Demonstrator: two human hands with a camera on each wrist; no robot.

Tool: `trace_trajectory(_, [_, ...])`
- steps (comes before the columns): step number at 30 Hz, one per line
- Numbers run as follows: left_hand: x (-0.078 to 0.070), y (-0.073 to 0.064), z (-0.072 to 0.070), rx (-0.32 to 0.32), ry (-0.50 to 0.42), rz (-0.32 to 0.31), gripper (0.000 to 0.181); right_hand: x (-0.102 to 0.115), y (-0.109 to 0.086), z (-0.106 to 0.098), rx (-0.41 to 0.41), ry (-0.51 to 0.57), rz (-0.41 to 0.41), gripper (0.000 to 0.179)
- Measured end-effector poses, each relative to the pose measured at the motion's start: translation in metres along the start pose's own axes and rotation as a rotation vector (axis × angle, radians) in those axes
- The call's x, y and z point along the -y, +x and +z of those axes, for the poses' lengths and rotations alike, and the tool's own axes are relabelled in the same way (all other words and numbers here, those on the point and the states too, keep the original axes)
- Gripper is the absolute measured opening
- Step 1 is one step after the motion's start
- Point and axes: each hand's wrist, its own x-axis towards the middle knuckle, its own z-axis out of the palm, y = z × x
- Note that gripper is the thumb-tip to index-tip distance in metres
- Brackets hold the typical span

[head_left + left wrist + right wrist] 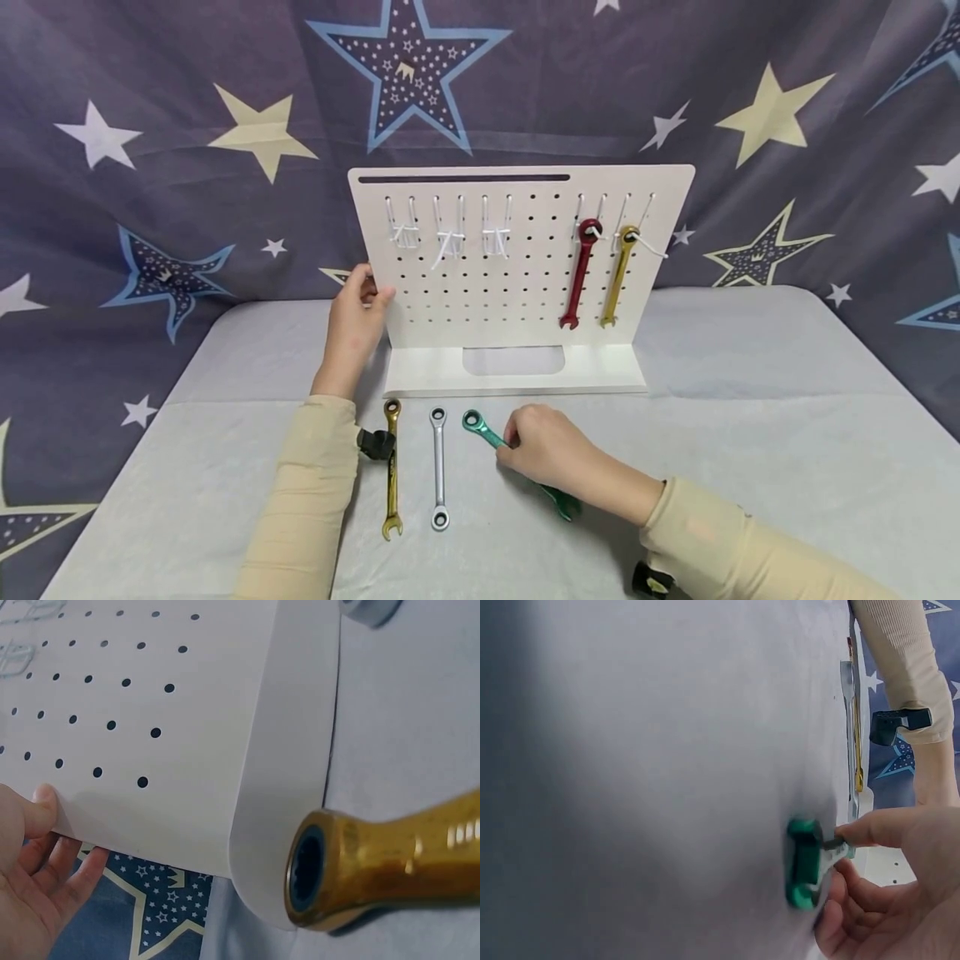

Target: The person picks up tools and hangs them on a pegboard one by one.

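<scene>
The left hand (pixel 356 329) pinches the white pegboard (pixel 480 332) by its left edge, a gold wrench (pixel 392 487) and silver wrench (pixel 439 467) lie on the desk (pixel 765 467), a green wrench (pixel 486 433) slants nearby, gripped by the right hand (pixel 553 450), and a red wrench (pixel 580 275) hangs farther right.
</scene>
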Motion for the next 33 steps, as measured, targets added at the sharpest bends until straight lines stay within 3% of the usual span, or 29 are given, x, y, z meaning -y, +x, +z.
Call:
trace_trajectory(12, [0.000, 0.000, 0.001, 0.001, 0.009, 0.000, 0.025, -0.004, 0.000, -0.005, 0.022, 0.123, -0.018, 0.019])
trace_trajectory(17, [-0.001, 0.000, -0.001, -0.002, 0.019, 0.007, 0.025, -0.004, 0.002, -0.009, 0.007, 0.206, 0.018, 0.018])
trace_trajectory(25, [0.001, 0.000, -0.001, 0.001, 0.032, 0.006, 0.026, 0.000, 0.008, -0.016, -0.026, 0.293, 0.063, 0.013])
trace_trajectory(33, [0.001, 0.000, 0.000, -0.011, 0.026, 0.013, 0.026, 0.004, 0.012, -0.024, -0.116, 0.419, 0.028, 0.006])
